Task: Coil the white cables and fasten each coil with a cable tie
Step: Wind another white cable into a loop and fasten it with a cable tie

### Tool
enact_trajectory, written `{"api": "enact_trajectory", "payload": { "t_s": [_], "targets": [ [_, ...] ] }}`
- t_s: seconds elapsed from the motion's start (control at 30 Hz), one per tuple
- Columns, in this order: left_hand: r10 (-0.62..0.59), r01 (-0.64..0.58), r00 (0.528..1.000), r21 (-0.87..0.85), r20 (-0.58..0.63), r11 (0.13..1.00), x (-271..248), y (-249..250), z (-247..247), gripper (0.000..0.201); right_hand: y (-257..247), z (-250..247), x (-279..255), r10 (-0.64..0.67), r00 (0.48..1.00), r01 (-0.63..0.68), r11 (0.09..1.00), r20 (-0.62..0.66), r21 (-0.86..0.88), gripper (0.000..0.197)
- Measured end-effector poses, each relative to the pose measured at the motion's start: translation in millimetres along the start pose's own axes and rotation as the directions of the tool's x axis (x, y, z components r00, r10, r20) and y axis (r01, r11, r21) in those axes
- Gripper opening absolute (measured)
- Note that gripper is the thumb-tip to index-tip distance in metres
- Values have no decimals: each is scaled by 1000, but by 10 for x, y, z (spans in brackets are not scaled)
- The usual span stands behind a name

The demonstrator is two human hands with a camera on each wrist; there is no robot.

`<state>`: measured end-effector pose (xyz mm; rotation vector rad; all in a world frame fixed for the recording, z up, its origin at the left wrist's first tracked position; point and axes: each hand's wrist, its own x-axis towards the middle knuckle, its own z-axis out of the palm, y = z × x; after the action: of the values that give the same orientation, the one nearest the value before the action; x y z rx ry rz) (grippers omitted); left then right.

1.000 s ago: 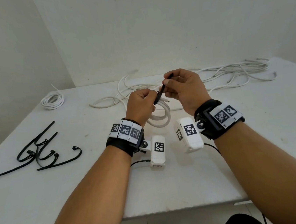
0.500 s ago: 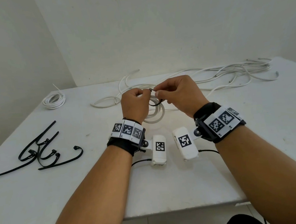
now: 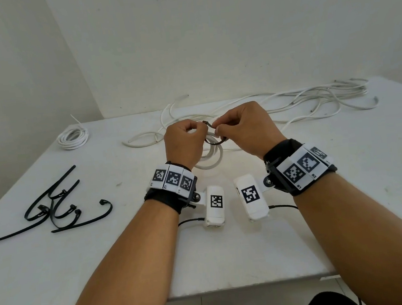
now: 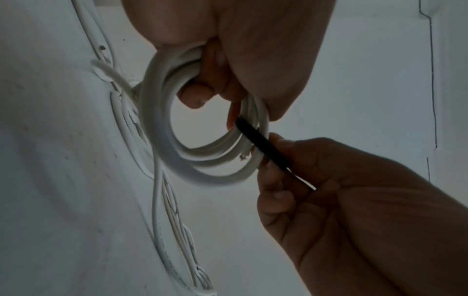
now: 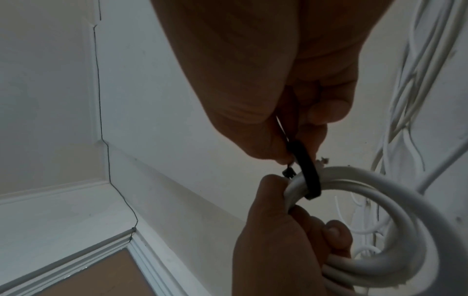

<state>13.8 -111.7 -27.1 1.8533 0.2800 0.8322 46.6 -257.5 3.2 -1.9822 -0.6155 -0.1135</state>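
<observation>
coil (image 3: 73,139) far left on table (image 3: 230,253), ties (image 3: 52,207) nearer (loose cables (image 3: 313,98) behind)

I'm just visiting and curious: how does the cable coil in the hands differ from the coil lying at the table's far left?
The held coil is off the table, gripped by the left hand; the far coil lies flat, untouched. The held coil has a black tie looped over it, pinched by the right hand; no tie shows on the far coil. Both are white cable wound in rings.
</observation>
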Motion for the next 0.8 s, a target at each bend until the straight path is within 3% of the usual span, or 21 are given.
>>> {"api": "enact_trajectory", "payload": {
  "t_s": [0.27,0.47,0.7,0.8],
  "targets": [
    [59,-62,997,71,45,996,-7,46,-21,15,-57,-10,-5,-78,994,67,989,-79,-129,15],
    [109,-119,990,106,91,987,-12,73,-38,15,-116,10,-37,-133,990,117,967,-56,-226,17],
    [93,-104,992,132,85,986,-23,61,-35,13,-125,37,-38,-158,987,148,944,-9,-295,18],
    [135,-152,984,150,116,977,-46,97,-25,11,-118,29,-27,-162,986,141,945,-49,-295,18]
  ]
}}
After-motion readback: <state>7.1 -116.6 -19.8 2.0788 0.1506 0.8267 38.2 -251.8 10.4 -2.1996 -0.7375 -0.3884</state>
